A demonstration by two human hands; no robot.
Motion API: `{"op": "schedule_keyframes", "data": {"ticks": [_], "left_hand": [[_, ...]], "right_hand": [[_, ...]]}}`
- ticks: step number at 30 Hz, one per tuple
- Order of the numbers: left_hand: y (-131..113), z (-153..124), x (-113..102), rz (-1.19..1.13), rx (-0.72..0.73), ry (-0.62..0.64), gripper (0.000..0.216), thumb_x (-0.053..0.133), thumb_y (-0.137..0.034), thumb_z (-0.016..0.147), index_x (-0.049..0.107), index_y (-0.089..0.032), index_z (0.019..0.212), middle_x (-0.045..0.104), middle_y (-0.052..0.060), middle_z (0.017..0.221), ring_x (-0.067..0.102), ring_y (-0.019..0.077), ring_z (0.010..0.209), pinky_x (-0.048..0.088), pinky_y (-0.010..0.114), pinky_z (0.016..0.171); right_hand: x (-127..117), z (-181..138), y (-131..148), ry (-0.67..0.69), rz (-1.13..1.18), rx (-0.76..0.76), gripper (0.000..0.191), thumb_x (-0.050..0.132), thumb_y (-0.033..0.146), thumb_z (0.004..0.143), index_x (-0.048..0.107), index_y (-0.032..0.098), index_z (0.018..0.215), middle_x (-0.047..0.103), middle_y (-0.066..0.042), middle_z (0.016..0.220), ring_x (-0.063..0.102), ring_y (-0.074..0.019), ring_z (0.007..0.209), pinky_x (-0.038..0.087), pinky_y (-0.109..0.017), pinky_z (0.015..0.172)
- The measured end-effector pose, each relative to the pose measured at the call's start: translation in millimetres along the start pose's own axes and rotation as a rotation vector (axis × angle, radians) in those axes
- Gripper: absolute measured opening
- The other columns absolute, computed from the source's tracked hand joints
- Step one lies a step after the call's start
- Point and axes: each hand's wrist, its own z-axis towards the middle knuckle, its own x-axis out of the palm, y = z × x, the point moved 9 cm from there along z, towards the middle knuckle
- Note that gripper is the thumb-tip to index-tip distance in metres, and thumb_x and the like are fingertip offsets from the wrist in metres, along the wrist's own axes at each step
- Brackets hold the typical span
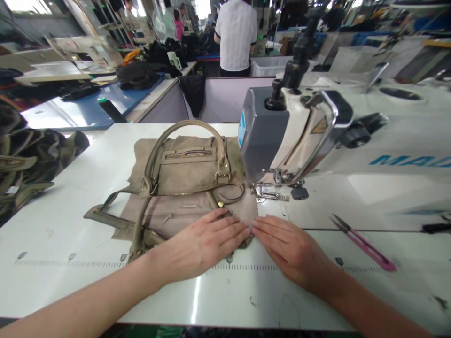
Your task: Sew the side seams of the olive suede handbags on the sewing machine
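An unfinished olive-brown handbag (188, 176) lies spread out on the white sewing table, with two looped handles, brass-coloured zips and a paler lining panel (183, 206). My left hand (207, 239) rests flat on the bag's lower right part, fingers stretched toward the fabric's right edge. From the right, my right hand (285, 244) reaches that same edge with straight fingers, its tips close to those of my left hand. Its thumb is hidden. The sewing machine's presser foot (269, 193) sits just right of the bag, beyond my right hand.
The sewing machine head (278, 126) stands at the right. Pink-handled thread snips (366, 244) lie right of my right hand. Dark olive fabric pieces (35, 159) are heaped at the left. Ahead, a person in a white shirt (237, 37) faces away near a white crate (269, 65).
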Motion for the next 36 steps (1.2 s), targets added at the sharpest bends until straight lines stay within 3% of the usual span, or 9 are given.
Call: {"op": "schedule_keyframes", "data": {"ticks": [8, 15, 22, 30, 33, 36], "left_hand": [[34.0, 12.2, 3.8, -0.028, 0.019, 0.043, 0.042, 0.026, -0.018, 0.102, 0.043, -0.012, 0.14, 0.055, 0.009, 0.137, 0.052, 0.0206, 0.123, 0.032, 0.041, 0.109], [57.5, 24.0, 8.3, -0.018, -0.004, 0.031, 0.042, 0.025, -0.02, 0.102, 0.044, -0.014, 0.139, 0.055, 0.008, 0.137, 0.05, 0.0203, 0.124, 0.032, 0.04, 0.107], [82.9, 37.1, 14.5, -0.039, -0.073, 0.029, 0.041, 0.03, -0.02, 0.102, 0.043, -0.015, 0.14, 0.054, 0.007, 0.138, 0.048, 0.0205, 0.126, 0.031, 0.041, 0.108], [94.5, 34.6, 15.3, -0.075, -0.163, -0.107, 0.041, 0.035, -0.024, 0.1, 0.042, -0.012, 0.138, 0.054, 0.011, 0.135, 0.047, 0.0205, 0.126, 0.026, 0.041, 0.113], [101.8, 34.4, 13.3, -0.092, -0.259, -0.123, 0.047, 0.045, -0.034, 0.095, 0.043, -0.011, 0.136, 0.054, 0.013, 0.132, 0.048, 0.0242, 0.123, 0.031, 0.041, 0.108], [98.2, 20.9, 5.2, -0.084, -0.336, -0.129, 0.036, 0.045, -0.031, 0.095, 0.051, -0.014, 0.126, 0.061, 0.01, 0.117, 0.054, 0.0233, 0.111, 0.038, 0.041, 0.1]], "right_hand": [[7.7, 8.6, -20.8, 0.0, -0.049, 0.046, 0.034, 0.045, 0.006, 0.091, 0.063, 0.008, 0.12, 0.066, -0.015, 0.119, 0.059, -0.0255, 0.113, 0.045, -0.053, 0.103], [18.3, 5.5, -32.2, 0.054, -0.072, 0.172, 0.044, 0.043, 0.013, 0.092, 0.049, 0.006, 0.136, 0.053, -0.018, 0.136, 0.048, -0.0294, 0.126, 0.039, -0.056, 0.108], [13.9, 2.6, -32.9, 0.019, -0.02, 0.215, 0.038, 0.045, 0.012, 0.092, 0.056, 0.004, 0.128, 0.058, -0.018, 0.128, 0.049, -0.0286, 0.122, 0.044, -0.05, 0.106], [12.8, 0.0, -29.3, -0.035, -0.066, 0.174, 0.037, 0.044, 0.01, 0.093, 0.056, 0.007, 0.128, 0.059, -0.017, 0.126, 0.052, -0.0284, 0.119, 0.048, -0.051, 0.101], [13.1, 0.5, -27.6, -0.045, -0.099, 0.156, 0.036, 0.044, 0.011, 0.093, 0.057, 0.005, 0.125, 0.06, -0.018, 0.125, 0.053, -0.0289, 0.118, 0.049, -0.05, 0.1], [12.8, 0.3, -27.3, -0.049, -0.116, 0.155, 0.037, 0.044, 0.013, 0.093, 0.057, 0.008, 0.127, 0.06, -0.016, 0.125, 0.055, -0.0281, 0.117, 0.05, -0.049, 0.099]]}}
